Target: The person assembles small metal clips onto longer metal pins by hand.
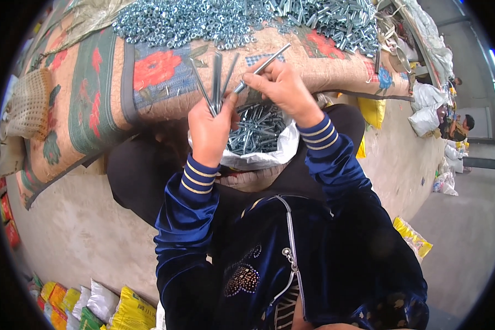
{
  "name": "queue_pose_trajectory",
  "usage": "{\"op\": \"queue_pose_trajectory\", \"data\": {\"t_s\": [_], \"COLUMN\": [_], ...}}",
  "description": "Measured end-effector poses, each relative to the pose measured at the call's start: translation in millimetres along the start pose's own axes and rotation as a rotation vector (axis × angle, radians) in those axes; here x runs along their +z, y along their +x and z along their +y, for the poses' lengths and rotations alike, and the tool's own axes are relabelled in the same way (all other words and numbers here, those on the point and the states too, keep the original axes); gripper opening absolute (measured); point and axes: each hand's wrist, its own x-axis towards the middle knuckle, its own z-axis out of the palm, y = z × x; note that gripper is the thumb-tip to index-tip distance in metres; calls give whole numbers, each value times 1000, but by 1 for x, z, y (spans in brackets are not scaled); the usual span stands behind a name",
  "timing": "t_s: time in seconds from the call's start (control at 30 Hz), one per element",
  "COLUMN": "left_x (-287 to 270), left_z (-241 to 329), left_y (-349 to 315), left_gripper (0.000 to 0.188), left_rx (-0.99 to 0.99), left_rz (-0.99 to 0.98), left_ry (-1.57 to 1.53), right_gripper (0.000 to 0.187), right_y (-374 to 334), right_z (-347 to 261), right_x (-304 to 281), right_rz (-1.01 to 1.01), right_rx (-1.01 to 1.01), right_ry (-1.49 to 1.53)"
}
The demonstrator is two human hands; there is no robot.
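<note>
My left hand point(210, 129) is closed around several thin metal rods point(217, 82), which fan upward from its fist. Its thumb and finger also meet the lower end of another metal rod point(272, 58). My right hand point(283, 88) pinches that rod, which slants up to the right, and a short shiny piece point(240, 87) sits near its lower end. Below both hands, an open white sack point(280, 151) between my legs contains many metal rods point(256, 129). Whether the rods are threaded is too small to tell.
A flowered padded cloth point(203, 55) covers the work surface ahead. On it lie a heap of metal nuts point(187, 22) and, to the right, a heap of short metal tubes point(341, 22). Yellow bags point(132, 311) stand at lower left. Another person point(461, 127) is far right.
</note>
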Motion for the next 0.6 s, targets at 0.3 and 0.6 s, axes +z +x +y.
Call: {"op": "queue_pose_trajectory", "data": {"t_s": [0.3, 0.6], "left_x": [-18, -18], "left_z": [0, -1], "left_y": [7, 13], "left_gripper": [28, 24], "left_rx": [-148, -353], "left_rz": [-40, -95], "left_ry": [-50, -328], "right_gripper": [23, 13], "right_y": [58, 134], "right_z": [8, 58], "right_x": [-83, -124], "right_rz": [126, 491], "right_rx": [-191, -89], "right_ry": [-699, -1292]}}
